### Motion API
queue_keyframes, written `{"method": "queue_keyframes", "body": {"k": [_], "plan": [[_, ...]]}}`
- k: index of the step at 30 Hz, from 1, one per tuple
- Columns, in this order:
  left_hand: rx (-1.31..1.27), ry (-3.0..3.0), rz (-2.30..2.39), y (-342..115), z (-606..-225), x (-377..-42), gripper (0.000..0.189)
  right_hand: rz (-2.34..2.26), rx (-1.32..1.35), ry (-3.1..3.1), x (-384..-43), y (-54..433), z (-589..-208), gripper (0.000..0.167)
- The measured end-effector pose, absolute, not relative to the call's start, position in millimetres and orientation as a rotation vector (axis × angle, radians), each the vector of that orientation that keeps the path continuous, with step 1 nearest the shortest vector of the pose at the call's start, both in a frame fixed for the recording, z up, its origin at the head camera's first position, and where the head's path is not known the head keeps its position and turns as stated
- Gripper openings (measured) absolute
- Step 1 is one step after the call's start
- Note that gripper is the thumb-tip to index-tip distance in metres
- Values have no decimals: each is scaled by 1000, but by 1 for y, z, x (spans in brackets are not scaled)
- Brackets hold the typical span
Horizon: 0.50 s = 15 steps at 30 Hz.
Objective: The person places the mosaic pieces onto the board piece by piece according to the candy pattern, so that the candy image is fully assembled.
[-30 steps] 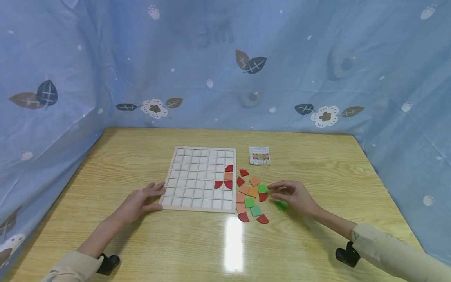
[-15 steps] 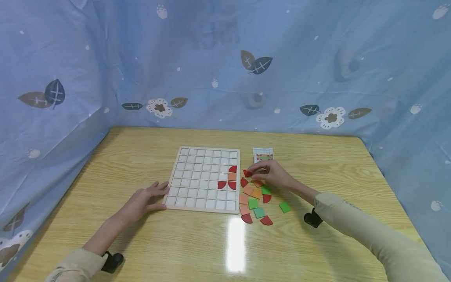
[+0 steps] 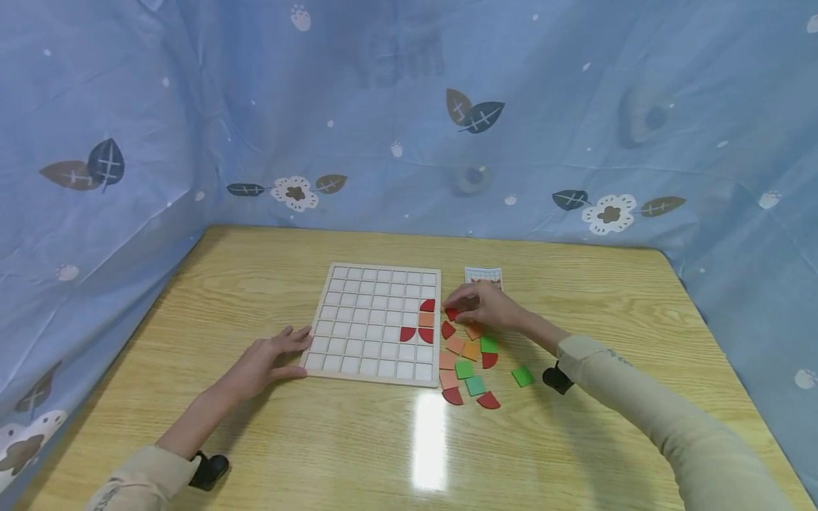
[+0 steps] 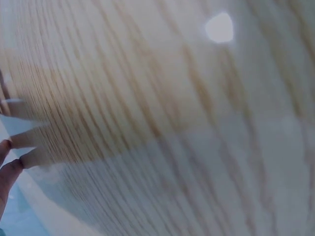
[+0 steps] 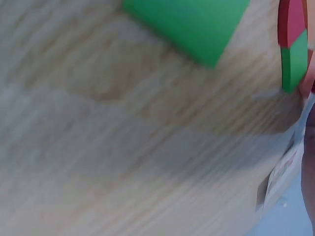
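In the head view a pale wooden grid board (image 3: 383, 380) lies on the table. Three red quarter-circle tiles and one orange square tile (image 3: 425, 319) fill cells near its right edge. My left hand (image 3: 258, 363) rests at the board's left edge, fingertips and thumb against the frame. Just right of the board, my right hand (image 3: 492, 307) pinches a red quarter-circle tile (image 3: 451, 314) between thumb and fingers, partly covered by them. The left wrist view has only a few fingertips (image 4: 11, 169) at its left edge.
Loose orange, green and red tiles lie right of the board, with a green square tile (image 3: 522, 376) apart from them. A printed pattern card (image 3: 483, 273) is partly hidden behind my right hand. A blue patterned curtain (image 3: 396, 142) surrounds the wooden table (image 3: 319, 440).
My right hand has moved left and away from me, from beside the green tiles to the red quarter-circle tile. It now covers part of the card. The left hand stays at the board.
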<state>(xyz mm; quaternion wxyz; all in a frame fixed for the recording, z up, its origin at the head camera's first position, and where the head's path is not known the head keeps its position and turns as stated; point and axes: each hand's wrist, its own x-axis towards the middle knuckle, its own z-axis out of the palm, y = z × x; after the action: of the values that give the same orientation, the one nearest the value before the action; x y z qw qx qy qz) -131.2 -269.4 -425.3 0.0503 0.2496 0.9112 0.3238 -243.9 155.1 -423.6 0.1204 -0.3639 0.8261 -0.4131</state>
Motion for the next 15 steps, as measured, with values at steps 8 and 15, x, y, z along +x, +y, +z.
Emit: {"method": "queue_keyframes", "body": {"k": [8,15], "plan": [[754,2781,968,-269,-425,-132,59,-1049,-1177,2449,-250,161,-420,23],[753,2787,956,-269,-425,-131,60,-1166,-1081,2431,-246,162,-423,26]]}}
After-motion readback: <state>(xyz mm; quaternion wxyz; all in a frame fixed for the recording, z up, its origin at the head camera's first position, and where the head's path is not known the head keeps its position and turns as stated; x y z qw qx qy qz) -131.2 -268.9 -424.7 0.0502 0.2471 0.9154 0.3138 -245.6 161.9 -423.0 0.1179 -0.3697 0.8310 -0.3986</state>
